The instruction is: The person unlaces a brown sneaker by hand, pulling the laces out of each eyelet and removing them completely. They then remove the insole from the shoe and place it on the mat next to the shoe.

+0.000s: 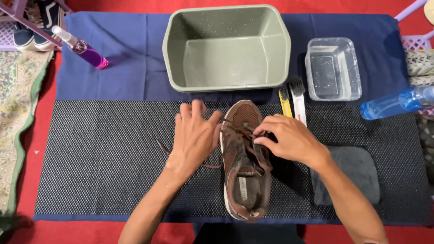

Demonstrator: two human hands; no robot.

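Brown mesh lace-up sneaker (pixel 244 167) at mat centre, toe at 12 o'clock. Left hand (pixel 194 138) spread wide, steadying its side. Right hand (pixel 289 141) pinching dark brown shoelace (pixel 247 134); upper eyelets seemingly loosened, lower lacing still threaded.

The scene is evenly and fairly brightly lit from above, with warm, saturated colour. Shadows are soft and short: a faint one lies under the left hand (pixel 195 138) and a darker one beside the shoe (pixel 246 162) below the right hand (pixel 289 140). The basin (pixel 275 49) casts a thin shadow along its near edge. Mild glare glints on the clear tub (pixel 352 68) and the blue bottle (pixel 393 103). Focus is sharp at centre; edges bow slightly and soften.
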